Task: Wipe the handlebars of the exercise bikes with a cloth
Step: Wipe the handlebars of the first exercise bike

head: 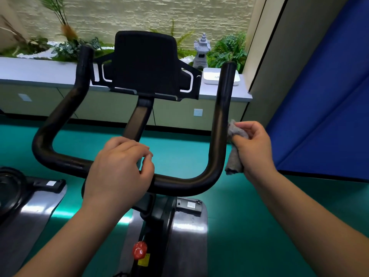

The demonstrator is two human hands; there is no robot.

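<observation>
The glossy black U-shaped tubular handlebar [179, 182] curves up at both ends. The left hand [117, 166] curls its fingers around the near crossbar. At the right upright, the right hand [253, 148] grips a crumpled grey cloth [232, 154] touching the bar.

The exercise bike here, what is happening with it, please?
A person is wiping the black U-shaped handlebar of an exercise bike. The right hand grips a crumpled grey cloth beside the outer side of the right upright bar; I cannot tell whether it touches. The left hand holds the lower crossbar near its middle. A black console stands above the bars.
</observation>
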